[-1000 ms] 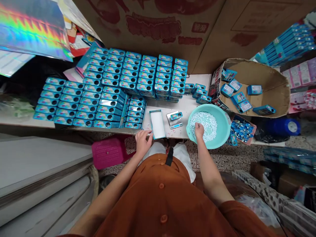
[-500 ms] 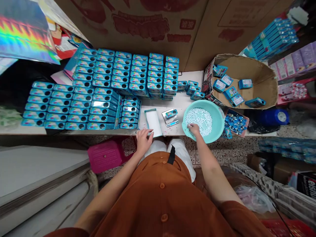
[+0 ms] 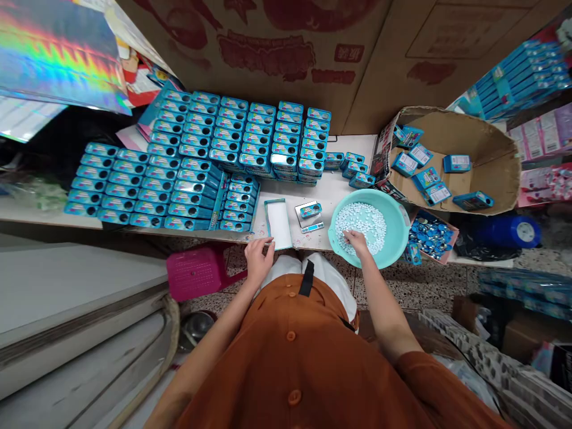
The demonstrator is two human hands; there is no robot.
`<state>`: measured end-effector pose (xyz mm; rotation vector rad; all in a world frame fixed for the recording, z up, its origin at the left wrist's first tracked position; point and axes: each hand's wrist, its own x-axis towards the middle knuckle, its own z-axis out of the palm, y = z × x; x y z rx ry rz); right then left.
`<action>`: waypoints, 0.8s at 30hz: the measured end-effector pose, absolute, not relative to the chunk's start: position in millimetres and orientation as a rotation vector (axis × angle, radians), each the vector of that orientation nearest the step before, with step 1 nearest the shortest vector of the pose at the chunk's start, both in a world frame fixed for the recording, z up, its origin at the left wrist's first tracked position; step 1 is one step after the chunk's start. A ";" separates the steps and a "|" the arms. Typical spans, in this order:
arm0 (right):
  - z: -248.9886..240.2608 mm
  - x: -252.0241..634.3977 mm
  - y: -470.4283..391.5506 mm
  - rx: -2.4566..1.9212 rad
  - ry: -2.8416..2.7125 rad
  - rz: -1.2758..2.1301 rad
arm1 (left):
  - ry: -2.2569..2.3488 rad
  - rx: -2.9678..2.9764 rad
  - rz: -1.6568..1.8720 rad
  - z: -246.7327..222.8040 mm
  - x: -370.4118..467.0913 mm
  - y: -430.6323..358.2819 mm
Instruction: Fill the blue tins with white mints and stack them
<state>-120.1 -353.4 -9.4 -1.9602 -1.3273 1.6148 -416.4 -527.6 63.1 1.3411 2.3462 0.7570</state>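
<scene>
My right hand (image 3: 356, 241) reaches into a turquoise basin (image 3: 400, 241), its fingertips pinched together among small white pellets (image 3: 369, 220). What sits between those fingertips looks like pellets, though the detail is tiny. My left hand (image 3: 259, 259) rests at the near left corner of a shallow white-lined tray (image 3: 279, 223), fingers loosely stretched and touching or close to its edge. Between tray and basin lies a small digital scale (image 3: 311, 227) with a blue tin (image 3: 310, 210) on its plate.
Stacked blue tins (image 3: 201, 161) fill the table's left side. At the right stand a cut-open carton (image 3: 482, 143) with loose blue packs and a box of shiny blue lids (image 3: 429, 235). A tall cardboard box (image 3: 286, 36) backs the table. A pink stool (image 3: 194, 273) stands below.
My right hand has shifted slightly within the pellets, with its fingers still together. My left hand stays by the tray, fingers drawn a little closer. The camera view has turned slightly.
</scene>
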 end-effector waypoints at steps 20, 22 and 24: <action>24.4 -226.6 -285.8 -1.532 -1.877 1.492 | 2.390 1.158 0.811 59.5 -380.5 -510.4; 24.1 -230.8 -283.9 -1.520 -1.995 1.426 | 2.428 1.109 0.818 61.2 -382.9 -518.0; 25.4 -233.0 -282.6 -1.510 -2.114 1.334 | 2.456 1.057 0.829 62.2 -385.0 -525.6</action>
